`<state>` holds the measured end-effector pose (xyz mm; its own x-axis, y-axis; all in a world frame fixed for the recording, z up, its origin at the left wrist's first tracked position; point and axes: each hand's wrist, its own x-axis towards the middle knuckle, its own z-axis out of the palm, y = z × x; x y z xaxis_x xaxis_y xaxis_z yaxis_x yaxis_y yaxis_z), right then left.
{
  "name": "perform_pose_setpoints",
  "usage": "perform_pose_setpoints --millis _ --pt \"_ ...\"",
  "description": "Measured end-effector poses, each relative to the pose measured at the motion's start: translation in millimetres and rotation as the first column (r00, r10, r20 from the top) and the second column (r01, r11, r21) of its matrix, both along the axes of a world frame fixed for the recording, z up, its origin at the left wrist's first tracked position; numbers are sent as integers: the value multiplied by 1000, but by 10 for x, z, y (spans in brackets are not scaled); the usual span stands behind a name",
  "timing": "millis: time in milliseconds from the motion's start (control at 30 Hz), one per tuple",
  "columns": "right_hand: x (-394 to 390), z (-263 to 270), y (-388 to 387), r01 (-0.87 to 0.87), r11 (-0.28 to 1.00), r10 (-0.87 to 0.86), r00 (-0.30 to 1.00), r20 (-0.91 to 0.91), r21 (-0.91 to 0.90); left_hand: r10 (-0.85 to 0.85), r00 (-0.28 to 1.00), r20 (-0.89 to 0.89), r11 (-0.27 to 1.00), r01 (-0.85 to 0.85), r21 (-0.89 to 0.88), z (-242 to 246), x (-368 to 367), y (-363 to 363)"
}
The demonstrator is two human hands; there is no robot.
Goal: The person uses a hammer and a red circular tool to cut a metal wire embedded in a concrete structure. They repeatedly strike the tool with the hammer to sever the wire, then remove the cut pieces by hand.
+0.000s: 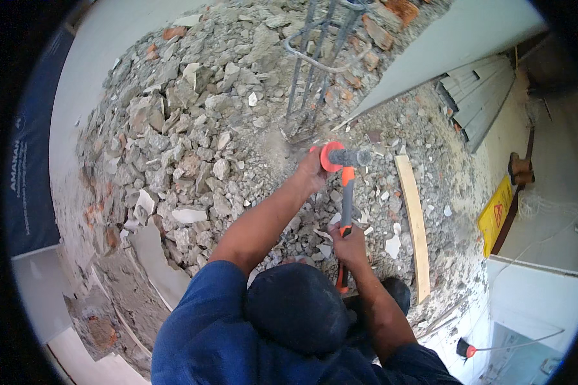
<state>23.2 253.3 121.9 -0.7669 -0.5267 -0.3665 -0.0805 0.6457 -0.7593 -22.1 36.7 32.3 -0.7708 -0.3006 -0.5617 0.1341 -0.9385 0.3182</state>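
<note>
My left hand (313,169) is closed around a chisel grip with a round red hand guard (332,156). My right hand (349,244) grips the grey and orange handle of a club hammer (348,192). The hammer's dusty metal head lies against or just in front of the guard; whether it touches the chisel's end cannot be told. The chisel's tip is hidden in blurred dust left of the guard. Beyond it, steel reinforcing bars (310,62) with bent wire ties stand up from broken concrete rubble (188,125). A dark cap (296,308) covers the bottom middle.
A wooden strip (414,231) lies on the rubble at right. Further right are corrugated grey sheeting (481,96) and a yellow warning sign (496,214). A pale panel (448,48) slants at top right. A broken slab (159,264) lies lower left. A brush (466,349) is at bottom right.
</note>
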Motion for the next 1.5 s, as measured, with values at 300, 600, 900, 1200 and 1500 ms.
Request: perform_pose_setpoints --millis 300,600,900,1200,1500 --pt "-393 927 515 297 938 -294 955 40 -181 20 1000 19 999 -19 -36 -61 4 169" --pt "-1013 1984 225 52 377 -701 668 -248 -925 121 991 -58 993 -121 5 -45 -187 -134" --pt "-24 -348 102 266 954 -186 889 419 -140 17 1000 -19 995 -19 -97 9 -257 -87" --pt "-851 1172 865 528 792 -605 744 -284 -305 94 995 31 996 -94 -12 -153 -442 58" --pt "-969 1304 -89 315 622 -741 534 -408 -717 228 969 94 970 -235 66 74 -536 12"
